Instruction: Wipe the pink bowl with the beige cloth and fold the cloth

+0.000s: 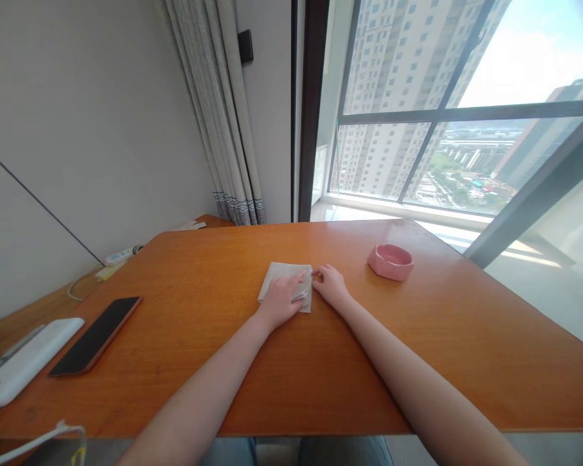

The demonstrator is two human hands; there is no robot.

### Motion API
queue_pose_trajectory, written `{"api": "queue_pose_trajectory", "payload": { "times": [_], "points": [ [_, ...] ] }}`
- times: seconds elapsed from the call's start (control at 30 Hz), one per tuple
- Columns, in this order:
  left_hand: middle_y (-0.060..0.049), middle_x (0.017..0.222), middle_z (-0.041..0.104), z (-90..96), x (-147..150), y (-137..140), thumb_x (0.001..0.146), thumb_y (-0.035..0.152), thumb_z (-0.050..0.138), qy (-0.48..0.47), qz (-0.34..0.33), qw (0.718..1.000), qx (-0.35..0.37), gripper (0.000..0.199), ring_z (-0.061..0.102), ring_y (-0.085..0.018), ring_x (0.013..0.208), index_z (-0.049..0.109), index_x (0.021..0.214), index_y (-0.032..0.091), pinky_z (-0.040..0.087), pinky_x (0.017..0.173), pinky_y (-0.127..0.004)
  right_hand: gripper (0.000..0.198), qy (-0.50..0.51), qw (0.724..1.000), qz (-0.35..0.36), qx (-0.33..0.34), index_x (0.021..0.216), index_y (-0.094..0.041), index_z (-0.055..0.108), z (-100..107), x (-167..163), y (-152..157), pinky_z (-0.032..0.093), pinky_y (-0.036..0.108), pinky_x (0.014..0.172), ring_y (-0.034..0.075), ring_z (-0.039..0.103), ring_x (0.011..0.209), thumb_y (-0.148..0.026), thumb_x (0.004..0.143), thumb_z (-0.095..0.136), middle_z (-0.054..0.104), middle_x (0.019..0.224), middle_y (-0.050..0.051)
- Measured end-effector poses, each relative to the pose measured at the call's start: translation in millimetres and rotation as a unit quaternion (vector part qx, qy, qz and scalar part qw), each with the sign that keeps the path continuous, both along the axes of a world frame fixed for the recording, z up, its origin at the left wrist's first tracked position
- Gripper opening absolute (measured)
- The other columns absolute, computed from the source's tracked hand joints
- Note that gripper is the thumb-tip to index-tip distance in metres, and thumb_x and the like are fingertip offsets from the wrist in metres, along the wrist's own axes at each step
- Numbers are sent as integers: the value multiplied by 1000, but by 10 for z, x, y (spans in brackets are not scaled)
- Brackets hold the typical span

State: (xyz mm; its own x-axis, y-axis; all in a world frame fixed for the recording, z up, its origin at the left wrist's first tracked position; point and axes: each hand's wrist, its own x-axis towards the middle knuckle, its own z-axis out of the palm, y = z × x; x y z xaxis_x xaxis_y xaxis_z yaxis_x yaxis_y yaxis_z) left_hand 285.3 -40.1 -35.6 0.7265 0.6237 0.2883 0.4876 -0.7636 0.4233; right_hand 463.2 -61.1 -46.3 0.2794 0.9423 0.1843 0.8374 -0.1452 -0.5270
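1. At far left, we see a white device (36,359).
2. Just beside it, our phone (97,335) lies dark-screened on the table (189,369).
3. Our left hand (280,298) rests palm down on the cloth, fingers extended and loosely open, gripping nothing.
4. The folded cloth (284,268) lies mid-table, partly under that hand.
5. Our right hand (331,283) curls at the cloth's right edge; we cannot tell whether it pinches it.
6. Farther right, a pink bowl (391,262) stands well apart.
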Motion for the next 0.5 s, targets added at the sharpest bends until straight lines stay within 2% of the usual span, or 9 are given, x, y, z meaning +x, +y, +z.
{"api": "queue_pose_trajectory", "payload": {
  "times": [0.1,0.23,0.33,0.4,0.5],
  "points": [
    [-8,142,43,-1,-46,36,80,25,49,52,15,997,47,53,36,-25,131,47,132,20,21,111,-44,18,-3,1000,-15,-2,89,-21,64,-32,40,22,37,32,88,20,57,97,-23,73,54,63,100,4],
    [-7,146,38,20,-47,-6,84,22,38,120,-29,992,24,52,29,-21,137,44,136,21,6,114,-48,20,10,999,-42,2,90,-19,59,-56,34,24,37,32,86,19,57,93,-18,73,49,64,94,4],
    [-7,146,37,77,-56,-19,90,32,33,108,-49,993,16,49,28,-21,137,43,137,21,6,115,-48,24,42,997,-60,32,97,-18,56,-36,23,13,38,34,88,19,58,92,-18,77,43,65,94,5],
    [-6,146,39,119,-94,31,93,37,26,72,-40,996,24,50,30,-19,137,42,137,20,8,115,-45,28,38,994,-52,89,105,-17,56,9,-20,-9,36,37,93,21,56,102,-23,82,39,63,105,9],
    [-7,148,35,119,-175,165,95,34,17,38,49,997,44,51,26,-17,138,37,140,19,10,115,-42,41,-11,987,50,150,123,-16,50,94,-163,-76,32,39,103,23,44,123,-34,89,35,52,130,13]
  ]
}}
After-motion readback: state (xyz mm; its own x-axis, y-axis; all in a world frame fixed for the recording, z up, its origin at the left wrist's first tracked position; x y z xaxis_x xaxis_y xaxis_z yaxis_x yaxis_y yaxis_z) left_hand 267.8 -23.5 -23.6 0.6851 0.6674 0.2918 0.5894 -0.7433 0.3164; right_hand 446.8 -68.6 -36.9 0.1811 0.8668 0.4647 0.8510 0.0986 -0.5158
